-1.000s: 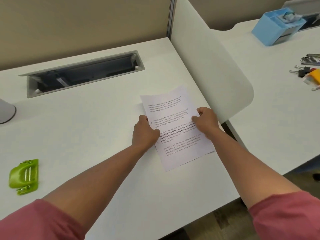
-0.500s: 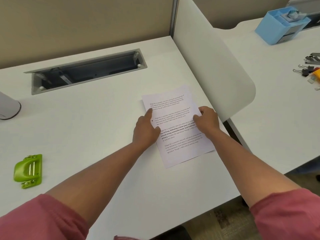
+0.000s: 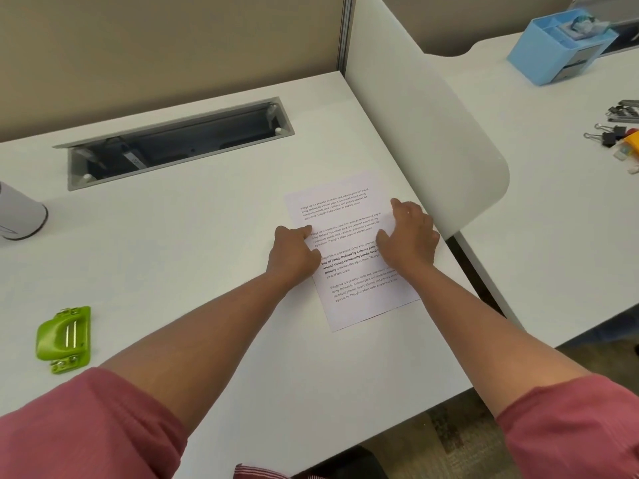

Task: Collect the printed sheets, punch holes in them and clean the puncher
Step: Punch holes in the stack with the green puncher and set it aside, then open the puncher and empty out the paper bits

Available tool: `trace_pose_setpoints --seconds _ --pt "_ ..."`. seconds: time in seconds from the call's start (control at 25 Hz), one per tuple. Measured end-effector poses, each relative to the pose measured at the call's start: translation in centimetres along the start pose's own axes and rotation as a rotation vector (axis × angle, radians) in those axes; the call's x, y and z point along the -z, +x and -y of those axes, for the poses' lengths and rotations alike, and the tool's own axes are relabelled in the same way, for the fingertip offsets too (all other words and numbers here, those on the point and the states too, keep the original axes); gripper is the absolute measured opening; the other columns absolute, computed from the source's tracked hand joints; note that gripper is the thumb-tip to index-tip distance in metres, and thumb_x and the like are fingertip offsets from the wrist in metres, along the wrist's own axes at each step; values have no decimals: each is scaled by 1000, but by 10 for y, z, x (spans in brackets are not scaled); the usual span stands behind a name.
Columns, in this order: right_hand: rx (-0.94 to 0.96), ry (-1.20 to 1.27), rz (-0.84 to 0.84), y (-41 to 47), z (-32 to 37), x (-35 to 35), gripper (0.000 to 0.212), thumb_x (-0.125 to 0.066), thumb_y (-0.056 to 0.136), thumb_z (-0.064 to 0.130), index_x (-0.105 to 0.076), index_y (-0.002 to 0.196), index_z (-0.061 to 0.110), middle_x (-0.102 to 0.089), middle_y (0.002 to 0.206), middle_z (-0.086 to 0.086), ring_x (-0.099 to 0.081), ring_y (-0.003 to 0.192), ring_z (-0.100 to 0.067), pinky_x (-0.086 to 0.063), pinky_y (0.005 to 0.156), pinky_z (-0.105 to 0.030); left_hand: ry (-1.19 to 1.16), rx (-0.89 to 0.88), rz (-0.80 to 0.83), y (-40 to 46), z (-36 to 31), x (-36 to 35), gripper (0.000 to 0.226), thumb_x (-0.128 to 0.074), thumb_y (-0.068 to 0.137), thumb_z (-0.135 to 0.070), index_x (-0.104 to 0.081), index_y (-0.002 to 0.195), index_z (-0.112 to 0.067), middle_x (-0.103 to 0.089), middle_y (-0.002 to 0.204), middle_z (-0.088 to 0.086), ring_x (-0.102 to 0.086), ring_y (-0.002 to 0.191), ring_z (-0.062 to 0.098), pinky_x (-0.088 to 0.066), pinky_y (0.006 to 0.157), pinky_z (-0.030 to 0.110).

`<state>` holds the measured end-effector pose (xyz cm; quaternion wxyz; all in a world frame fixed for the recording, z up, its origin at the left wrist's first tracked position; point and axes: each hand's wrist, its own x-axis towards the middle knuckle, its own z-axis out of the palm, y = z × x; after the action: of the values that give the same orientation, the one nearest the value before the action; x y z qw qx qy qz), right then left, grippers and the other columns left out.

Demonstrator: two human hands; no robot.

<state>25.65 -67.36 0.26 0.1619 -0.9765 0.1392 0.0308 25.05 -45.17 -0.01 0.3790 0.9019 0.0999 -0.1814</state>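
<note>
Sheets [image 3: 349,257] lie flat near the desk's [image 3: 207,236] right edge; left hand [image 3: 294,254] presses their left margin with curled fingers, right hand [image 3: 409,236] rests spread on top; a sideways push could fan the stack, misaligning holes; green puncher [image 3: 64,338] sits well apart.

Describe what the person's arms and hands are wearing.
Both arms are bare from above the elbow down. Short pinkish-red sleeves cover the upper arms. The left hand and right hand wear no gloves; no watch or bracelet shows.
</note>
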Motion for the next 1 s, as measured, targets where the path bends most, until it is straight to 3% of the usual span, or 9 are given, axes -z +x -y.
trace_pose_setpoints --seconds 0.12,0.32,0.52,0.8,1.0 --pt "172 -55 121 -8 6 -5 75 -57 90 57 -33 157 33 -25 167 -2 -17 154 -28 -25 114 -55 -3 -14 -4 0 1 0 63 -64 89 -23 -49 150 -18 -46 146 7 -63 117 27 -52 100 40" --pt "208 -154 283 -14 6 -14 83 -50 84 73 -26 157 41 -13 171 1 -3 157 -28 -14 118 -56 1 -29 -15 1 3 -1 63 -66 89 -25 -50 150 -20 -46 144 8 -61 120 26 -50 100 35" --pt "198 -173 297 -12 8 -12 84 -51 84 73 -24 157 42 -11 172 2 -4 157 -28 -15 118 -56 -5 -35 -21 1 5 -2 66 -66 89 -27 -46 152 -21 -45 140 9 -61 118 26 -47 94 31" --pt "200 -154 216 -20 14 -7 78 -49 88 69 -29 157 36 -15 171 -1 -6 157 -27 -14 117 -55 -79 -93 -61 -12 14 9 78 -64 93 -28 -24 160 -24 -47 133 12 -55 117 24 -44 92 31" --pt "254 -84 197 -38 48 -14 74 -50 90 62 -31 156 33 -21 169 -1 -10 156 -25 -14 117 -55 -60 -96 -75 -37 46 34 70 -60 94 -20 -32 158 -22 -51 133 11 -49 104 13 -39 89 26"
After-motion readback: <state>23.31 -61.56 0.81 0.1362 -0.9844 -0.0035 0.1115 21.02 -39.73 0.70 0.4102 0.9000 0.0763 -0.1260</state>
